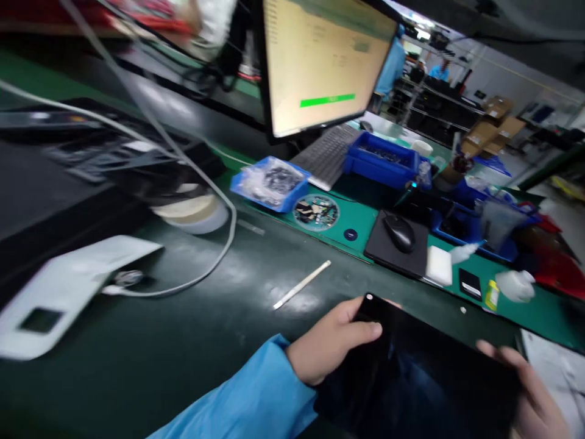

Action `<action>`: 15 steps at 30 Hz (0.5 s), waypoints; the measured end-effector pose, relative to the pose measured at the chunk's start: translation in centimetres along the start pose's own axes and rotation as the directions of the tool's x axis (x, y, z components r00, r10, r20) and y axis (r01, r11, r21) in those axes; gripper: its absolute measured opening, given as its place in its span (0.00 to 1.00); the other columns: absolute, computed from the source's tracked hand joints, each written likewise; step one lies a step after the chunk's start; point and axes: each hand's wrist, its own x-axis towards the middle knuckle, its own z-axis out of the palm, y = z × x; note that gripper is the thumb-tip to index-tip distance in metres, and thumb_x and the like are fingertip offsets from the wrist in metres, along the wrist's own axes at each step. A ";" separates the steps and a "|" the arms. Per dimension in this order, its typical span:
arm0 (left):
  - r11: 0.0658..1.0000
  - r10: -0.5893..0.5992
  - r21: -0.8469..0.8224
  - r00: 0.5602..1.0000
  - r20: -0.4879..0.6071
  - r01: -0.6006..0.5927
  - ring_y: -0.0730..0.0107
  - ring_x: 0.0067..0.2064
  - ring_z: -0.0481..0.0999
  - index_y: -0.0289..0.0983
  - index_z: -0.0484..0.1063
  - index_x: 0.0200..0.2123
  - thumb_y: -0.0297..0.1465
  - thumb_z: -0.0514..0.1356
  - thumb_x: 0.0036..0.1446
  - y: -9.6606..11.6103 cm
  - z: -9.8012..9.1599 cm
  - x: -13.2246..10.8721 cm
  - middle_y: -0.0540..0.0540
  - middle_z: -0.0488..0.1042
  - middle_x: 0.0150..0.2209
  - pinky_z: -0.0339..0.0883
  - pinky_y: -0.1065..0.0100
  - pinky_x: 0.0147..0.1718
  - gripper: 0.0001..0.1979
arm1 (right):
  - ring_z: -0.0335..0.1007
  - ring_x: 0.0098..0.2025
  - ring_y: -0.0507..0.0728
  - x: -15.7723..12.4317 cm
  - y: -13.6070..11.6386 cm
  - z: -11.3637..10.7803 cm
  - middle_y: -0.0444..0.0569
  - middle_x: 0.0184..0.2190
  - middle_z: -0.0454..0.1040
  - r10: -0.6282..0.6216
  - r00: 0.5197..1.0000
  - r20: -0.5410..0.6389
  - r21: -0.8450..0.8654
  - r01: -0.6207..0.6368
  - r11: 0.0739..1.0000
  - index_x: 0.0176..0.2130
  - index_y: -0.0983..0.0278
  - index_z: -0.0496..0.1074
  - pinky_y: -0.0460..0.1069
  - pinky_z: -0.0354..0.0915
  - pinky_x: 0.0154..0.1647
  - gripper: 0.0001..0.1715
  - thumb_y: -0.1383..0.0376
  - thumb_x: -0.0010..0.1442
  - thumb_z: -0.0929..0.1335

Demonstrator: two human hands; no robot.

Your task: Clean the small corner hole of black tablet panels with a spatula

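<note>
A dark, glossy tablet [425, 372] is held between both hands over the dark green bench. My left hand [336, 338], in a blue sleeve, grips its left edge with the thumb on the screen side. Around the right edge curl the fingers of my right hand [532, 390], slightly blurred. The tablet's screen looks black with faint reflections, and its lower edge runs out of view. A thin pale stick [301, 285] lies on the bench just beyond my left hand.
At left are a white bracket [77, 280], a looping cable [233, 225] and a tape roll [194, 213]. Along the back stand a monitor [329, 61], keyboard [326, 155], blue parts bins [381, 161], a round dish of small parts [316, 212] and a mouse [399, 233]. A white bottle [515, 285] stands right.
</note>
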 end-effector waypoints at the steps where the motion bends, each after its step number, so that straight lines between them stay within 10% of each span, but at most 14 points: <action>1: 0.999 -0.021 0.029 0.999 -0.031 0.022 0.59 0.49 0.79 0.39 0.81 0.50 0.35 0.70 0.54 -0.1 -0.1 0.1 0.46 0.83 0.43 0.66 0.65 0.49 0.20 | 0.84 0.43 0.70 0.1 -0.1 0.7 0.52 0.40 0.85 0.063 0.998 -0.011 0.061 -0.062 0.996 0.39 0.47 0.83 0.67 0.79 0.43 0.17 0.42 0.57 0.73; 5: 0.977 -0.138 0.154 0.989 -0.058 0.145 0.59 0.49 0.78 0.40 0.78 0.55 0.32 0.68 0.52 -1.4 -0.2 0.8 0.47 0.82 0.47 0.65 0.63 0.50 0.25 | 0.84 0.44 0.68 1.4 -0.5 2.6 0.60 0.46 0.84 0.073 0.989 0.129 -0.049 -0.067 0.997 0.49 0.61 0.82 0.63 0.78 0.47 0.28 0.45 0.58 0.75; 15: 0.952 -0.257 0.171 0.966 0.006 0.252 0.60 0.46 0.77 0.40 0.72 0.57 0.30 0.66 0.46 -4.3 0.3 1.6 0.46 0.80 0.45 0.67 0.61 0.48 0.31 | 0.80 0.43 0.61 3.2 -1.2 -2.5 0.54 0.43 0.82 -0.122 0.981 -0.148 -0.465 0.040 0.884 0.48 0.63 0.78 0.55 0.74 0.47 0.28 0.45 0.59 0.73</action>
